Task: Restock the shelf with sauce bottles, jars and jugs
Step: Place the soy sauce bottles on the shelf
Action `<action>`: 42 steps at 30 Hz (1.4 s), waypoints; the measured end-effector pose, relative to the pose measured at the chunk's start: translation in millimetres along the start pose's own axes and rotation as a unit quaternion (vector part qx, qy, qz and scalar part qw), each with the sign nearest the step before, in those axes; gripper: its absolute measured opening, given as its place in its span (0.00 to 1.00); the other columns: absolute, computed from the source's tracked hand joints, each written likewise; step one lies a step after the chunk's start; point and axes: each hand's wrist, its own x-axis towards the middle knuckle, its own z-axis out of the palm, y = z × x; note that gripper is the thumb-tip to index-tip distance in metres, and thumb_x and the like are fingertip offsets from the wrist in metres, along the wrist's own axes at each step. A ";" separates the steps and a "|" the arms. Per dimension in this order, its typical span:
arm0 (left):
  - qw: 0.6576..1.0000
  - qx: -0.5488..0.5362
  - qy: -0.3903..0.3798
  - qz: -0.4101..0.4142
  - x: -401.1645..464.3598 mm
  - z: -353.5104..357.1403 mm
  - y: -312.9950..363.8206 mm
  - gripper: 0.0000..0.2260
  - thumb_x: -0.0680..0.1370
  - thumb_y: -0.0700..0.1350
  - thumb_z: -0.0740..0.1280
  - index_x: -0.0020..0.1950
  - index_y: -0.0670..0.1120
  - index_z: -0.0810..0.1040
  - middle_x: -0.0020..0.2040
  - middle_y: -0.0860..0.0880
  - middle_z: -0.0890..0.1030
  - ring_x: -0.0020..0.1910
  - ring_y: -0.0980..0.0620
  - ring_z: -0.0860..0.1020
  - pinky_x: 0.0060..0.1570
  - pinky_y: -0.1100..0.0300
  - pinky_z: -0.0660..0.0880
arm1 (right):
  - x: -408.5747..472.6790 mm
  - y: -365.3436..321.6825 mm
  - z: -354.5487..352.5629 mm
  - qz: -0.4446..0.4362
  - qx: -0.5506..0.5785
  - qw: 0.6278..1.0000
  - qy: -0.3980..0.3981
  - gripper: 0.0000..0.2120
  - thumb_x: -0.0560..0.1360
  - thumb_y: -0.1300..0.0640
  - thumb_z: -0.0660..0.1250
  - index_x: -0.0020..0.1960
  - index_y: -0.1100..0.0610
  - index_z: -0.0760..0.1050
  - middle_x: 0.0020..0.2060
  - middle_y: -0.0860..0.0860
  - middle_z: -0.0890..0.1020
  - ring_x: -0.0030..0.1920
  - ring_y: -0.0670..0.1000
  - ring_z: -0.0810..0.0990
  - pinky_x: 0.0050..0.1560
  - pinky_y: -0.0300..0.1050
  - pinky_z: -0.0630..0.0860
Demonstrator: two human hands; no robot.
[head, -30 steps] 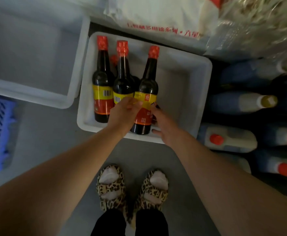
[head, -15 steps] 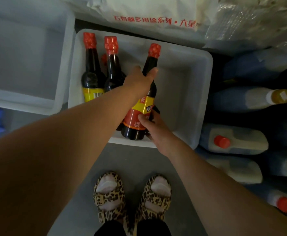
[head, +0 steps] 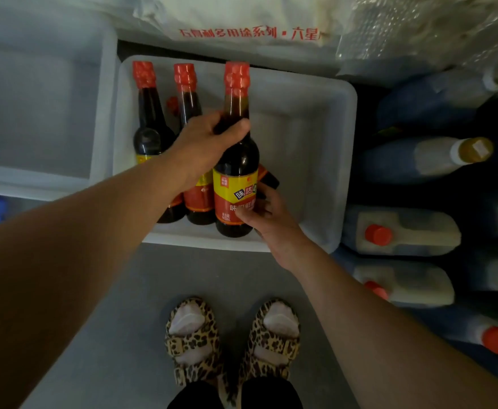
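Left hand (head: 205,143) grips the sauce bottle (head: 236,160) at its neck, right hand (head: 264,215) pinching its label lower down, over the white tub (head: 324,113)

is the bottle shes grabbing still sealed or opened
Sealed, it seems: the held bottle has its red cap wrap intact over the top. The left hand grips its neck, and dark sauce reaches well up the neck.

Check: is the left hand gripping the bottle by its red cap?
No, the left hand wraps the dark neck of the sauce bottle, below its red cap.
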 end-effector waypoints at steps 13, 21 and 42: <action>0.986 -0.151 0.045 -0.056 -63.8 -19.2 28.5 0.12 0.77 0.52 0.70 0.56 0.46 0.82 0.52 0.47 0.85 0.50 0.52 0.84 0.51 0.57 0.77 | -82.9 -30.9 6.8 0.101 0.015 0.991 -0.090 0.32 0.68 0.54 0.77 0.68 0.45 0.68 0.63 0.48 0.80 0.63 0.52 0.79 0.67 0.60 0.74; 0.969 -0.212 0.045 -0.121 -132.3 -32.5 75.5 0.14 0.76 0.53 0.70 0.56 0.46 0.80 0.50 0.46 0.86 0.49 0.48 0.84 0.47 0.56 0.77 | -176.3 -76.4 23.5 0.163 -0.004 0.975 -0.152 0.37 0.64 0.44 0.80 0.69 0.52 0.73 0.63 0.51 0.83 0.65 0.52 0.79 0.67 0.51 0.71; 0.986 -0.133 -0.021 0.098 -416.6 -108.1 487.8 0.13 0.77 0.54 0.70 0.54 0.47 0.78 0.50 0.46 0.84 0.49 0.47 0.82 0.52 0.54 0.76 | -525.3 -373.5 121.4 -0.120 -0.037 0.992 -0.027 0.35 0.63 0.40 0.81 0.64 0.53 0.79 0.59 0.54 0.84 0.61 0.57 0.83 0.67 0.62 0.74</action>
